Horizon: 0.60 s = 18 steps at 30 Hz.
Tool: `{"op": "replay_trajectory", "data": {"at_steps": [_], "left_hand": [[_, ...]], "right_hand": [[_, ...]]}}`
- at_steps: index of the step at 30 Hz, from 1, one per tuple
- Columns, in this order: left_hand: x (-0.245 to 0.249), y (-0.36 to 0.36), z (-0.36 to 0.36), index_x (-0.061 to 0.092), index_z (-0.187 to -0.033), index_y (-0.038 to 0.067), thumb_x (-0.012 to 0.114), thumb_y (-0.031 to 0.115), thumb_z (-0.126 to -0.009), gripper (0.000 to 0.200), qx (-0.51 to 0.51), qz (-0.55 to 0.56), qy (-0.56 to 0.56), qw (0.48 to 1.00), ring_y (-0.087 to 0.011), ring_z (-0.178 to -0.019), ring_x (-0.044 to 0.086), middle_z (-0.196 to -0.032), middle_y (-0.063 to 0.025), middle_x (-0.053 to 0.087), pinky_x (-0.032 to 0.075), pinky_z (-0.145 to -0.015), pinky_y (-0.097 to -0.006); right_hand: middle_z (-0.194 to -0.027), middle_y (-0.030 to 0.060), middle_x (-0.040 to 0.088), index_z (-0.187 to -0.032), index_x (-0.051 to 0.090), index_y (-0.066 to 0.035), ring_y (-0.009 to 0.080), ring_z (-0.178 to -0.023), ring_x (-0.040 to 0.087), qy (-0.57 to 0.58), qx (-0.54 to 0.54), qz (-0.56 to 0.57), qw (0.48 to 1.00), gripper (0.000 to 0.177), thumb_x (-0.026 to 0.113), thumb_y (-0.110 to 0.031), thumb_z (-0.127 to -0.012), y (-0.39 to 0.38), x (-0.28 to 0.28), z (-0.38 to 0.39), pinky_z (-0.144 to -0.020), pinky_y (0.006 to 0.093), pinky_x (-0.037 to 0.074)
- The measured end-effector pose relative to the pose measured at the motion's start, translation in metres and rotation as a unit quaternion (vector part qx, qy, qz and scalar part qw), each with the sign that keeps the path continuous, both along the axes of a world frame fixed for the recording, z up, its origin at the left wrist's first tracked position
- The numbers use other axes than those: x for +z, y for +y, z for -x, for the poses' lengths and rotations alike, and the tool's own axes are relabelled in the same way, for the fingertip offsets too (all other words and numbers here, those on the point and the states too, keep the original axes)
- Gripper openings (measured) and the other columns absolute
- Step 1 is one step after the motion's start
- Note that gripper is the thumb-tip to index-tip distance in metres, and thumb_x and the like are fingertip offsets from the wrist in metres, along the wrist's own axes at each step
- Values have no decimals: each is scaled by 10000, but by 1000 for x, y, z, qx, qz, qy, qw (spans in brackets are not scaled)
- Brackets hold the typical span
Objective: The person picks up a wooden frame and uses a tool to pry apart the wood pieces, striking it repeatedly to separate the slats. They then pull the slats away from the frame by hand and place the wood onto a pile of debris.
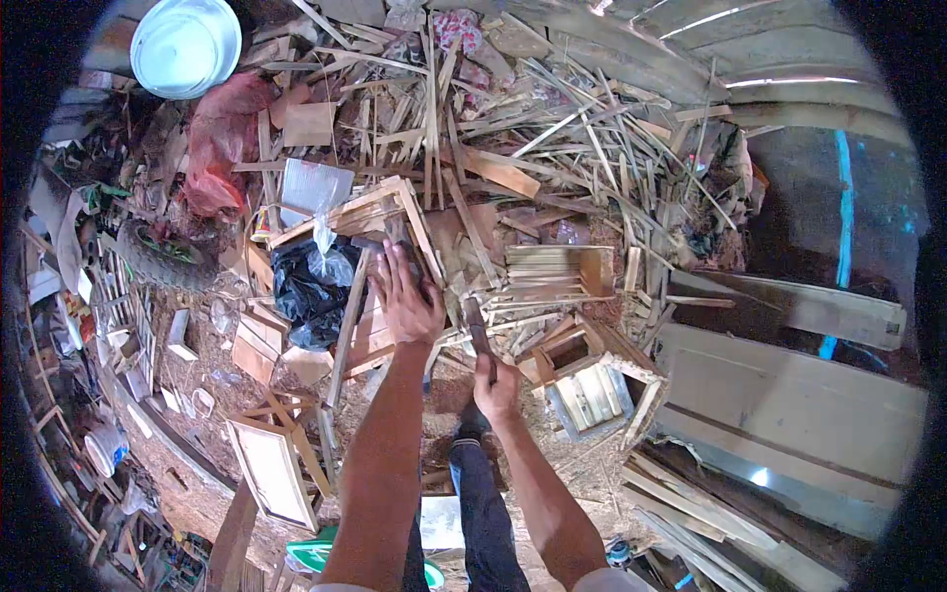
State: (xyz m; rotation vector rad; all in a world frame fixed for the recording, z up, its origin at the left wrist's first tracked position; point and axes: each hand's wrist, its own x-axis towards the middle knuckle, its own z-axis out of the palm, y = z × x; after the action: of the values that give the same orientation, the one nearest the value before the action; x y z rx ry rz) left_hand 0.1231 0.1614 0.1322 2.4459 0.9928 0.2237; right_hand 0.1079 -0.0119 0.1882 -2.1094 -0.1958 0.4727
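Note:
Near the middle of the head view, my left hand [406, 301] lies with its fingers spread on a wooden frame [419, 232], beside a dark piece at the frame's inner side. To its right, my right hand [496, 390] is closed round the handle of a hammer [477, 331], whose head points up and away from me. Just left of my left hand, a black plastic bag [308, 291] rests against the frame. A slatted wooden crate [557, 271] lies beyond the hammer to the right.
A box-like wooden frame [592, 390] stands right of my right hand. Wood strips [552, 128] pile up at the back. A tyre [163, 259], a red bag [219, 138] and a white basin [185, 49] are on the left. Large panels [779, 395] stand at the right.

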Motion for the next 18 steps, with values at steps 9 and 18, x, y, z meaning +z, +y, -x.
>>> {"op": "replay_trajectory", "data": {"at_steps": [9, 18], "left_hand": [[-5, -2, 5, 209, -1496, -21, 462, 246, -879, 718, -2, -5, -4, 1000, -411, -1436, 218, -1565, -215, 214, 132, -1157, -572], [0, 2, 1, 188, -1506, -6, 463, 254, -872, 738, 4, 17, 23, 1000, -411, -1437, 212, -1574, -204, 193, 123, -1162, -568]], "right_hand": [[-532, 24, 484, -807, 632, 37, 91, -516, 461, 184, -62, 121, 973, 501, 482, -400, -1002, 10, 212, -2, -454, 330, 364], [-487, 149, 496, -705, 610, 61, 264, -425, 518, 0, -42, 95, 995, 522, 524, -379, -972, 72, 66, -41, -450, 390, 375]]}}
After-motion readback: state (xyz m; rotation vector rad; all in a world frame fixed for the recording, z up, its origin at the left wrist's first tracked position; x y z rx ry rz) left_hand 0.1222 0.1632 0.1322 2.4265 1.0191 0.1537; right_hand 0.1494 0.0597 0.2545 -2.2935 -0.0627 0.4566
